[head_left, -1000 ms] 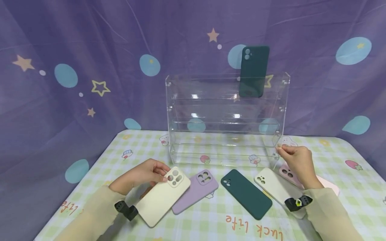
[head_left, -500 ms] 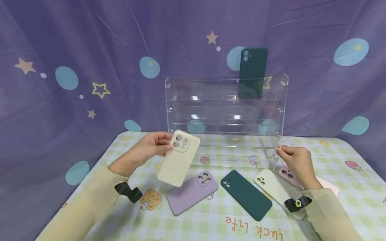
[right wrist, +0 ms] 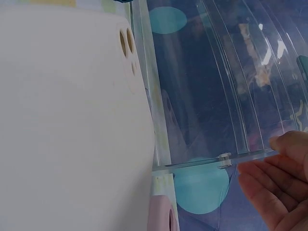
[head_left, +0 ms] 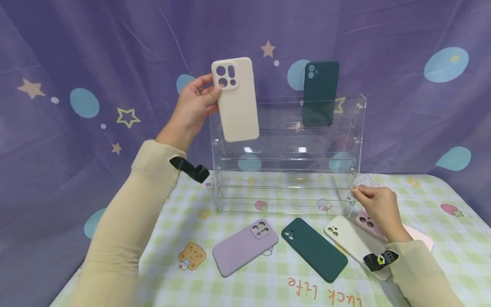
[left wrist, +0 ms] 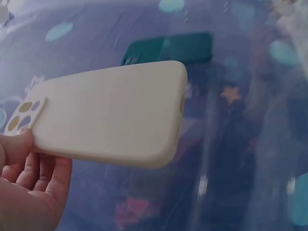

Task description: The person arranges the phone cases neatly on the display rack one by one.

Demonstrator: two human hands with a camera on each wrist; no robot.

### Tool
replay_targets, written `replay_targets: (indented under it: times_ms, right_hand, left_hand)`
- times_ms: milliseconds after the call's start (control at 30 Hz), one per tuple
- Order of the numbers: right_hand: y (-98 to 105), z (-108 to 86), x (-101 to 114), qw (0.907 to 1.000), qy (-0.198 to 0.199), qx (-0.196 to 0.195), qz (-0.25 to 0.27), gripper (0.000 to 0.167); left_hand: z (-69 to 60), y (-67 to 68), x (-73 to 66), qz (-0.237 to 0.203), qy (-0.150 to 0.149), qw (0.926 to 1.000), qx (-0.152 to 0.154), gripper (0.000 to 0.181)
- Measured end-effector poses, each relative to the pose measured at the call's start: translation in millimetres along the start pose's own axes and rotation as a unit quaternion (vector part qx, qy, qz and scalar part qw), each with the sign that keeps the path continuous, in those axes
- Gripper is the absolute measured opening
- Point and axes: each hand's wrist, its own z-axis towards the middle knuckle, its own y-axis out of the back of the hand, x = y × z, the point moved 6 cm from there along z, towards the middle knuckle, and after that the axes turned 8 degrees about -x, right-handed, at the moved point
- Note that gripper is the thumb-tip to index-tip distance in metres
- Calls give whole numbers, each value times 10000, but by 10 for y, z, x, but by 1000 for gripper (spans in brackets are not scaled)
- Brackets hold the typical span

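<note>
At the upper left of the clear rack [head_left: 287, 143]: cream phone case [head_left: 239, 102], raised off the table, near upright with a slight tilt, 4 camera cutouts at its top left; whether it touches the rack, cannot tell.
Left hand [head_left: 195, 102]: pinches the case's left edge beside the cutouts, thumb on the face, fingers behind.
Right hand [head_left: 379, 209]: thumb and fingertips pinch the rack's right side panel, low down.
Upper tier, right: standing green case [head_left: 321, 94], leaning back slightly.
Tabletop, left to right: lilac case [head_left: 245, 247], flat green case [head_left: 314, 251], white case [head_left: 350, 241], pink case [head_left: 418, 236], the last 2 partly hidden by the right arm.
Cloth: green-and-white checked tablecloth [head_left: 172, 281], printed with small cartoons and lettering.
Backdrop: purple curtain [head_left: 153, 55] with stars and blue ovals.
</note>
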Motion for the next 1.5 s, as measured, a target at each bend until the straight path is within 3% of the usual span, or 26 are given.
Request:
replay_targets:
  times_ms: [133,300,400,533,733,967,1233,1500]
  right_hand:
    - [3,-8,15,9999,29,-5,120,27]
    - [19,-12,29,9999,37,-33,121,27]
    - [22,-30,28,9999,11,-40,136,26]
    - [-25,-52,34,9998,15,-1,200,26]
    - [-45,-49,79,9998,90,-88,133,22]
    - [-13,-38,88,9999,93,0,144,25]
    - [-5,-41,99,9999,38,-7,161,23]
    - [-29,-42,104,9998,58,7,174,23]
  left_hand:
    - [291,-101,-113,-544,20,9974,-470,33]
    - [562,-175,-202,-1383,-143,9850,-1026,31]
    - [691,-193,-187,-1640,-282,9779,-1268,29]
    - [790,-169,-112,-1741,-445,9739,-1387,24]
    - [834,-160,-5,-1395,-506,9814,-1217,22]
    - [840,-237,114,-657,-35,9933,-948,21]
    - [838,-275,183,-106,329,9971,-682,28]
    - [798,-169,272,528,847,9941,-434,35]
